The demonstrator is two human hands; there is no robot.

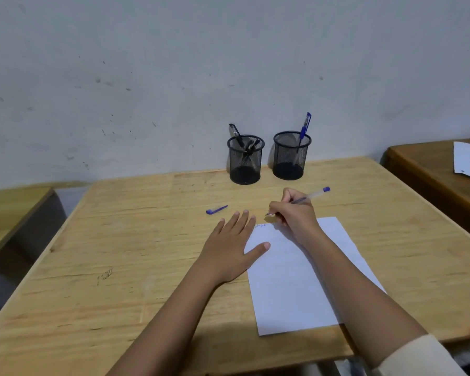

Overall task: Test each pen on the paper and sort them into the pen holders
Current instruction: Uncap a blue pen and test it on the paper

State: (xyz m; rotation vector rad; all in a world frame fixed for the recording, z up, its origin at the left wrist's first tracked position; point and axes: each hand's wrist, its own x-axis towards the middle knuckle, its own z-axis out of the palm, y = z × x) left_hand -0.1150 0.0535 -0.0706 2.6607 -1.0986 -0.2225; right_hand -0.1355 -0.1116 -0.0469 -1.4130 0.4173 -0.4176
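Half the pen (310, 196) hides in right hand (293, 213).

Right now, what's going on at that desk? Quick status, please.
Right hand gripping blue pen, tip at paper's top edge. Left hand flat, thumb on paper. Blue cap loose on desk. Nothing blocking the two holders.

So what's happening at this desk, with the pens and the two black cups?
A person is trying out a blue pen held in the right hand, its tip at the top edge of a sheet of paper where a few marks show. The left hand lies flat, thumb on the paper. The pen's cap lies on the table. The left mesh holder has dark pens, the right holder one blue pen.
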